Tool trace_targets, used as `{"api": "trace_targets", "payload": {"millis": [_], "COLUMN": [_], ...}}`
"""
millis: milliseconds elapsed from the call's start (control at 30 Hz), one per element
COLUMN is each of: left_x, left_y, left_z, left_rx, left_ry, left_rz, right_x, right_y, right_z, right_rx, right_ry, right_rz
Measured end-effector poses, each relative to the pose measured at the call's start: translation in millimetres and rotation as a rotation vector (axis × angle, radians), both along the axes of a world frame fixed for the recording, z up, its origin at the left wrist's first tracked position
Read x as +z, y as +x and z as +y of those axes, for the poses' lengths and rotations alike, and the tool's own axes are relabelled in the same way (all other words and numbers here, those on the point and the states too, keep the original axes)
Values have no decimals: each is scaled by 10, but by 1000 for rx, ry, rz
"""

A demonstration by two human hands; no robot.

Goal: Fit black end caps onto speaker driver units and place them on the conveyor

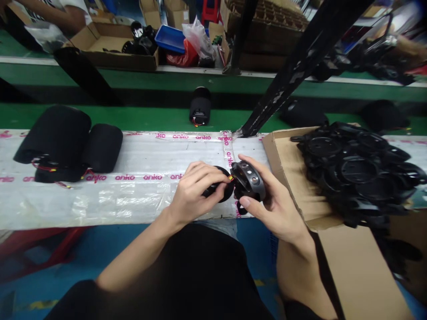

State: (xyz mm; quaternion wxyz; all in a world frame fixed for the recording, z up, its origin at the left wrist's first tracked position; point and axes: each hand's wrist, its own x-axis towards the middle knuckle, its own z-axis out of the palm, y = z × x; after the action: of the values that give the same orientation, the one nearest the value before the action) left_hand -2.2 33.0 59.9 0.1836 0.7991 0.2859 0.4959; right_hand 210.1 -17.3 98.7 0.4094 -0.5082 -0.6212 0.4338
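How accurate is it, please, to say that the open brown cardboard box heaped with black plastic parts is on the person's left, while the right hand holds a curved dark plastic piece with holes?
The side is wrong: the head view shows the open brown cardboard box heaped with black plastic parts on the person's right. The right hand does hold the curved dark plastic piece.

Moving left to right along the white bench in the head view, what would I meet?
Large black rounded piece, smaller black rounded piece, left hand, right hand, cardboard box heaped with black parts.
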Motion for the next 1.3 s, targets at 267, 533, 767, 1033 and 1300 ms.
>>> {"api": "trace_targets", "payload": {"millis": [267, 533, 767, 1033, 1300], "left_x": [-16, -194, -263, -371, -324], "left_y": [-7, -45, -58, -142, -130], "left_z": [23, -94, -75, -29, 92], "left_rx": [0, 19, 2, -291, -274], "left_ry": [-102, -149, -224, -774, -789], "left_rz": [-71, -86, -99, -602, -376], "right_x": [24, -3, -7, -295, -433], "right_y": [55, 2, -67, -521, -509], "right_z": [-37, -43, 92, 62, -46], "right_rx": [117, 91, 116, -257, -240], "right_ry": [-78, -24, 119, 256, 90], "right_rz": [-104, -180, -340, -479, -218]}}
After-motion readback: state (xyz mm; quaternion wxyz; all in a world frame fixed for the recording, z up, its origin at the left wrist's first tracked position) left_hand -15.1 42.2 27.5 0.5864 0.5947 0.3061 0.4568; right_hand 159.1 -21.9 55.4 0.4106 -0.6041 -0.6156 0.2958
